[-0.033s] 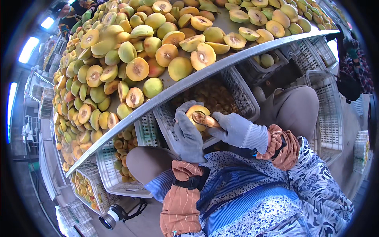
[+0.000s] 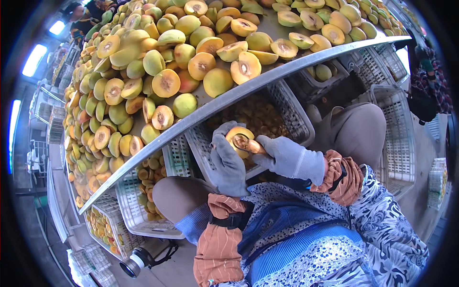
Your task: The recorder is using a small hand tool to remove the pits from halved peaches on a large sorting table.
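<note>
**Facing a big table [image 2: 272,27] of cut fruit [image 2: 154,63], with one fruit half [image 2: 243,131] in hand**

Sitting close to the metal edge [image 2: 334,51], with fruit heaped from nine o'clock round to one o'clock. Just below that edge, over a gray crate [image 2: 290,109] with small brown bits [image 2: 260,115] inside. Off at eight o'clock from there, beside a white crate [image 2: 131,210] of more fruit.

Holding the fruit half near the middle of the view, cut side showing, in the left hand [image 2: 227,165], gray glove on. Cupping it from about eight o'clock, hand part closed, fingers bent round the skin.

Gripping a short tool [image 2: 256,147] in the right hand [image 2: 287,155], gloved too, from about four o'clock. Closed on the orange-brown handle; hard to tell how tightly. Lined up from four o'clock at the grip to ten o'clock at the dark, curved tip, so aimed into the brown middle of the cut face. Too small to tell how deep.

Nearer to the left hand, right in the palm; reached from the right mainly through the tool.
</note>
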`<state>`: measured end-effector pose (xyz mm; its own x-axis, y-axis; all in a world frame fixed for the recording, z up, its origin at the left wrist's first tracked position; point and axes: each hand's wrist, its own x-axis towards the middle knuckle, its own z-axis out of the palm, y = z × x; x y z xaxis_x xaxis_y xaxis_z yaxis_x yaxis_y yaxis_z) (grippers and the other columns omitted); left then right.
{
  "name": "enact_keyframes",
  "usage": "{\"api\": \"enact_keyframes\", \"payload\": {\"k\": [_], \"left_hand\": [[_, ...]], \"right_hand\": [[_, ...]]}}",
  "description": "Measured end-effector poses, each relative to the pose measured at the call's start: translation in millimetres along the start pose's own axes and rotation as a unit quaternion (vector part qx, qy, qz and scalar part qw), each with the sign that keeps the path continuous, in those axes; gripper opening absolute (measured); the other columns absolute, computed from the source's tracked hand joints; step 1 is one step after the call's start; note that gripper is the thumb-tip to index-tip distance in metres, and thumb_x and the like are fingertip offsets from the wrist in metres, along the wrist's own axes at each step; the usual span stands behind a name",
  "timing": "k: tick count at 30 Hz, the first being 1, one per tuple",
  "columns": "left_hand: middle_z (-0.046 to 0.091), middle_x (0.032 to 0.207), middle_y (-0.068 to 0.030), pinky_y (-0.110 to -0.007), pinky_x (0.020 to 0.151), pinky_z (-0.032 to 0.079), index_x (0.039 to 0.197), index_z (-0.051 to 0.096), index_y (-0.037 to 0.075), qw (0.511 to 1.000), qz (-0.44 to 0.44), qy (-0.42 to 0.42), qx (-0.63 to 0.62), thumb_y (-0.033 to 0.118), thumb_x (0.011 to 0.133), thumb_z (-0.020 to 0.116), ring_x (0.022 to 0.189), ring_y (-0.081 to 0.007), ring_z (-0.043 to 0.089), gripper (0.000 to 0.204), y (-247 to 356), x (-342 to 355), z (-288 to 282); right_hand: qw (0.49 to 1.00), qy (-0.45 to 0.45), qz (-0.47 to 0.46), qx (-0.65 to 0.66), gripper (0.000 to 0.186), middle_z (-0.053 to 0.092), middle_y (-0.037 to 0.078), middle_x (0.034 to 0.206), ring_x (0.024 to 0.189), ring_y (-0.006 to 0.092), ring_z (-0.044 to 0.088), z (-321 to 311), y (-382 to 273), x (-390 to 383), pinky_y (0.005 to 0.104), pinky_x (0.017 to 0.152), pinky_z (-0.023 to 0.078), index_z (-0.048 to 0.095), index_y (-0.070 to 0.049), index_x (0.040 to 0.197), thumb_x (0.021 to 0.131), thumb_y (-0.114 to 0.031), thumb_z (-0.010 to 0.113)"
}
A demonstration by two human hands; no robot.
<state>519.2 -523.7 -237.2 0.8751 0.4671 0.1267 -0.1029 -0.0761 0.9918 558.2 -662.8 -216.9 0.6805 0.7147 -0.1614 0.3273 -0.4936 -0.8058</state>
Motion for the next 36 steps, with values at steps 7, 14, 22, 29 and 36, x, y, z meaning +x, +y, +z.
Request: {"api": "enact_keyframes", "payload": {"k": [7,14,22,29,36], "left_hand": [[0.061,0.081,-0.0103,-0.027,0.072,0.046,0.088,0.057,-0.001,0.996,-0.075,-0.023,-0.045,0.042,0.094,0.027,0.074,-0.0184,0.058,0.053,3,2,-9],[0.061,0.072,-0.0104,-0.027,0.065,0.048,0.082,0.057,-0.001,0.979,-0.172,-0.087,-0.069,0.046,0.093,0.028,0.066,-0.0175,0.058,0.056,0,19,-24],[0.058,0.082,-0.0096,-0.026,0.066,0.045,0.087,0.055,0.003,0.992,-0.069,0.103,-0.014,0.038,0.094,0.027,0.073,-0.0163,0.054,0.046,12,-8,10],[0.059,0.084,-0.0114,-0.027,0.063,0.047,0.082,0.054,0.002,0.962,-0.181,0.116,-0.168,0.039,0.093,0.029,0.071,-0.0177,0.057,0.046,3,3,5],[0.06,0.077,-0.0103,-0.027,0.061,0.047,0.083,0.055,0.002,0.964,-0.167,0.159,-0.13,0.039,0.093,0.03,0.066,-0.0181,0.057,0.046,5,6,14]], "right_hand": [[0.987,-0.15,0.037,-0.035,0.029,0.059,0.02,0.078,0.075,0.0364,0.058,-6,2,4,0.0392,0.065,0.045,0.046,-0.001,0.1,0.082,-0.021,0.055],[0.99,-0.138,0.026,0.009,0.028,0.06,0.021,0.081,0.077,0.0362,0.058,2,4,5,0.0362,0.066,0.045,0.051,0.0,0.097,0.082,-0.023,0.057],[0.981,-0.058,0.08,0.165,0.034,0.06,0.021,0.082,0.077,0.0347,0.058,15,-4,7,0.0354,0.067,0.046,0.05,0.001,0.1,0.083,-0.029,0.053],[0.99,-0.096,0.095,-0.027,0.033,0.061,0.019,0.082,0.078,0.0351,0.059,17,-2,16,0.0366,0.068,0.046,0.049,0.0,0.101,0.083,-0.028,0.053],[0.976,0.013,0.063,0.21,0.027,0.06,0.013,0.073,0.064,0.0229,0.06,49,11,22,0.0296,0.06,0.047,0.051,0.0,0.099,0.083,-0.023,0.053]]}}
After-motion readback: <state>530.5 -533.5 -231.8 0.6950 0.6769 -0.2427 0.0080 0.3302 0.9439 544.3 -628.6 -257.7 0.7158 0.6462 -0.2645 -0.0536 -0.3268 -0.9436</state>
